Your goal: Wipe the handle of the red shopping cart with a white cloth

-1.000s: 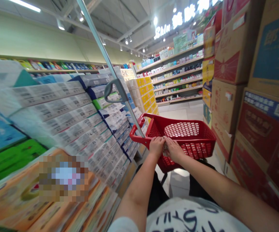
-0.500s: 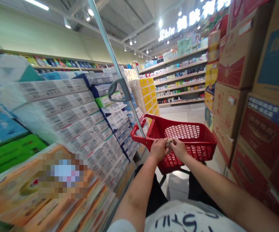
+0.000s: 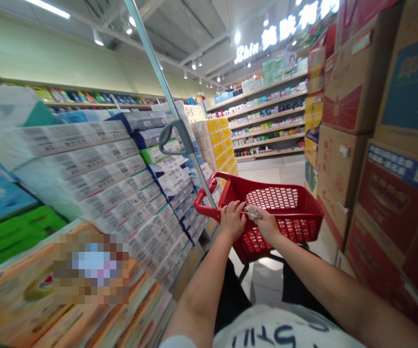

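Note:
A red plastic shopping cart (image 3: 277,224) with perforated sides stands directly in front of me. My right hand (image 3: 266,224) is closed around a crumpled beige-grey cloth (image 3: 254,212) beside the cart's near edge. Just left of it, my left hand (image 3: 233,221) rests at the basket's near rim, fingers spread and apart from the cloth. A long metal pole (image 3: 154,58) with a grey looped grip (image 3: 176,139) slants up to the left from the cart's handle (image 3: 205,209). Its lower end is hidden.
Stacked white tissue packs (image 3: 96,169) and orange packs (image 3: 20,295) line the left side. Tall piles of cartons (image 3: 344,159) stand close on the right. Ahead, shelves of small goods (image 3: 270,116) rise beyond the tiled floor (image 3: 261,176).
My left hand has come off the cloth and shifted slightly left, its fingers opening over the rim. The right hand keeps the cloth, which now shows more. The view has moved slightly.

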A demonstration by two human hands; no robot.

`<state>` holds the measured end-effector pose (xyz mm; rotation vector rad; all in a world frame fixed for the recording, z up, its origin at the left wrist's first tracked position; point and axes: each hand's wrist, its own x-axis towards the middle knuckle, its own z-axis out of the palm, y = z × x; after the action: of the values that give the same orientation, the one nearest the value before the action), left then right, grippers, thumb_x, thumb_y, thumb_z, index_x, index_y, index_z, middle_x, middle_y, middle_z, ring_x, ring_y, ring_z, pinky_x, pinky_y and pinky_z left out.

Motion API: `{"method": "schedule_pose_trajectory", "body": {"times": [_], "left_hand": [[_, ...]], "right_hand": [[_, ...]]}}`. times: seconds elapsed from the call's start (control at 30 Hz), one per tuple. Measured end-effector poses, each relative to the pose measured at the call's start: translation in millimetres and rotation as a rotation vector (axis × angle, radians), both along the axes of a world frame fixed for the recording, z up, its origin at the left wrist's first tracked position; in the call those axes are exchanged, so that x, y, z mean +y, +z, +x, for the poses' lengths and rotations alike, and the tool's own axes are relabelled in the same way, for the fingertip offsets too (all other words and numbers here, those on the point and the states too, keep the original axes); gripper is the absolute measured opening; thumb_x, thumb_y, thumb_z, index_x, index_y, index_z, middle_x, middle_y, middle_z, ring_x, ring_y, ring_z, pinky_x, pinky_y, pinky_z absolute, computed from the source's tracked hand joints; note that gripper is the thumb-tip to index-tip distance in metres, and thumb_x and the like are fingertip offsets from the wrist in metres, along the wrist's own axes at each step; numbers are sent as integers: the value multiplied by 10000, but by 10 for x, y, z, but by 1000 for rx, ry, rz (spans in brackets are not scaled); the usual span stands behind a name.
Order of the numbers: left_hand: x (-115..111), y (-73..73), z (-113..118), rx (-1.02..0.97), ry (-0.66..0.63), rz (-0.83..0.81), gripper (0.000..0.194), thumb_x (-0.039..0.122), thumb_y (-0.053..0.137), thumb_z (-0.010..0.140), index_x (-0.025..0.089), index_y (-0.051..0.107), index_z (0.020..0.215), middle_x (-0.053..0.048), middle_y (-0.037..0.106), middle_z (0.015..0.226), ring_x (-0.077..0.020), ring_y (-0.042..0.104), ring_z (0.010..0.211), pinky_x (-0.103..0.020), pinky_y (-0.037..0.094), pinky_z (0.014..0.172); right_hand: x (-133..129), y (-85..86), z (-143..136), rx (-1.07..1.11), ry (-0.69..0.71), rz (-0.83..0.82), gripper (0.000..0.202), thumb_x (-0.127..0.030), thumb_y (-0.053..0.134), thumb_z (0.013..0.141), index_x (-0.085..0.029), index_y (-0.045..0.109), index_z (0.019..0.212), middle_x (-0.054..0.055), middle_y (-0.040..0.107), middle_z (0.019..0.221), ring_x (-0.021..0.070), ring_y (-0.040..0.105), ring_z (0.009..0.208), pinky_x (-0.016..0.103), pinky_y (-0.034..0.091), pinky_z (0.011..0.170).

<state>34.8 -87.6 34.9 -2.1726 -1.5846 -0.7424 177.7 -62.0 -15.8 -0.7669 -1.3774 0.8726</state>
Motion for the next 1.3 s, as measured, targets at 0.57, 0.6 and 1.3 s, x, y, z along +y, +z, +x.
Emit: {"method": "schedule_pose_trajectory", "body": {"times": [0.57, 0.6, 1.3], "left_hand": [[194, -8, -16, 174, 222, -226, 305, 392, 428, 944, 268, 701, 885, -37, 696, 963, -231, 522, 989, -441, 267, 972], [197, 8, -19, 176, 215, -234, 306, 402, 438, 939, 267, 705, 880, -38, 701, 951, -232, 530, 976, -436, 282, 956], [13, -31, 165, 235, 232, -211, 318, 407, 669, 779, 233, 590, 1033, -67, 623, 1044, -294, 485, 1072, -541, 181, 1048]], "right_hand": [[96, -218, 215, -733, -232, 334, 558, -9, 408, 799, -224, 577, 1285, 86, 538, 1362, 203, 566, 1181, 359, 479, 992], [96, -213, 214, -751, -267, 365, 569, -6, 398, 799, -221, 565, 1299, 85, 510, 1389, 210, 534, 1219, 368, 461, 1012], [66, -202, 175, -995, -300, 530, 343, -126, 465, 896, -183, 619, 1196, 85, 667, 1177, 240, 578, 1143, 383, 447, 956]]}}
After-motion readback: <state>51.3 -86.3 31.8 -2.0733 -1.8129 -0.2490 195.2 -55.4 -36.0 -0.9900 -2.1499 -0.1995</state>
